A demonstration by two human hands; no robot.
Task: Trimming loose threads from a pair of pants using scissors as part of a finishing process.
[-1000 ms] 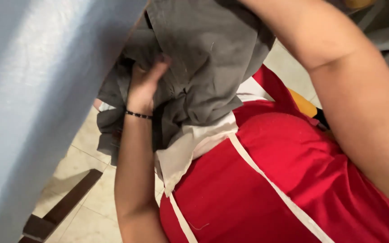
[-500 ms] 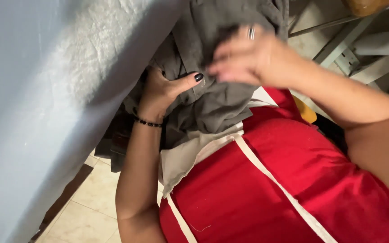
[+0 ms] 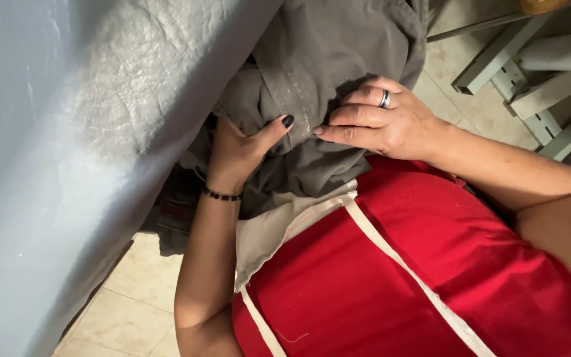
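Grey-green cloth fills the middle of the head view: a heavy garment of dull olive twill hangs off the edge of the table, which is covered in a pale grey, wrinkled padding, and bunches down against the person's red apron.

The left hand comes up from below, a dark bead bracelet on the wrist. Its thumb presses across a fold of the garment while the other fingers are tucked behind the cloth, so it reads as a pinch on that fold, though only the thumb shows plainly.

The right hand lies on top of the garment, just beside the left thumb. Its fingers are held close together and laid flat, tips on the cloth near a stitched seam; it presses more than it grasps. A silver ring sits on one finger.

To handle this well, I judge the left pinch should stay firm on the fold while the flat right hand smooths along the seam, keeping the cloth taut between the two hands so it does not slump off the table.

Below lie beige floor tiles; a grey metal frame stands at the upper right.
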